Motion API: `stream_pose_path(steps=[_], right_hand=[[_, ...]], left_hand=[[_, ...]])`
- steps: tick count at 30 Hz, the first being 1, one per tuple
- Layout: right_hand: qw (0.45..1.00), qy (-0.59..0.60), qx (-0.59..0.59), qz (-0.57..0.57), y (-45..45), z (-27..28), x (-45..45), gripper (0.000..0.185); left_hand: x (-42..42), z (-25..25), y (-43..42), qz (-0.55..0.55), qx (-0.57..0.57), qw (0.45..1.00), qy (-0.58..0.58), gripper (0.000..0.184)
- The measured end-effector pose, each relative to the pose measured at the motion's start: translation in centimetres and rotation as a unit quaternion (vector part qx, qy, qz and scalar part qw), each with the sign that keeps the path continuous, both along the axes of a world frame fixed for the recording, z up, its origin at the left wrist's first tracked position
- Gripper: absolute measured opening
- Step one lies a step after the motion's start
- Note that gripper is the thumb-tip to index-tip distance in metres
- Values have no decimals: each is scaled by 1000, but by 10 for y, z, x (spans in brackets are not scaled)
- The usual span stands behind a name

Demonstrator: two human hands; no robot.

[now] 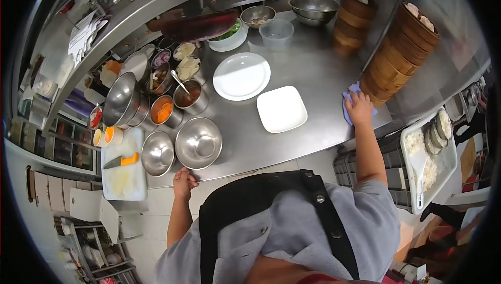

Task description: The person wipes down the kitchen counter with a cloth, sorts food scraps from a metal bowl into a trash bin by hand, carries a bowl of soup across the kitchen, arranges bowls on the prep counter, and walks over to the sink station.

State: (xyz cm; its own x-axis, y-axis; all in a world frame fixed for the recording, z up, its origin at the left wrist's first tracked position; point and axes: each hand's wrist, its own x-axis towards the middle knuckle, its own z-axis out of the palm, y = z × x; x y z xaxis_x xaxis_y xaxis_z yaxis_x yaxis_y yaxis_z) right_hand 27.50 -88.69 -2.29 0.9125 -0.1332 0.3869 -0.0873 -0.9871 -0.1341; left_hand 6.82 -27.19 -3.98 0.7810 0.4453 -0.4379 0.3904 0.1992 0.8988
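Cloth (355,86) lies near the right end of the counter (237,143), under the right hand (359,109), whose fingers spread over it, apparently pressing rather than gripping. Steamers (399,57) stand tall just beside it, so a sideways nudge might topple them. The left hand (184,184) curls loosely at the front edge, by a bowl (198,143); I cannot tell whether it holds anything. The right palm hides the cloth's middle, the rear stack (355,20) is blurred, and a person (448,215) at right is cut off.
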Motion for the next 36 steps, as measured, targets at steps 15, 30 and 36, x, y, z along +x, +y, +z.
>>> stream_pose_path(steps=[15,30,36], right_hand=[[992,-5,-99,-72,29,28,-17,49],[888,-260,91,369,197,128,-16,25],[843,-220,8,491,324,179,-58,33]], left_hand=[[2,-3,-2,15,11,1000,-2,25],[46,158,172,109,320,909,-244,21],[149,141,349,272,622,726,-110,18]])
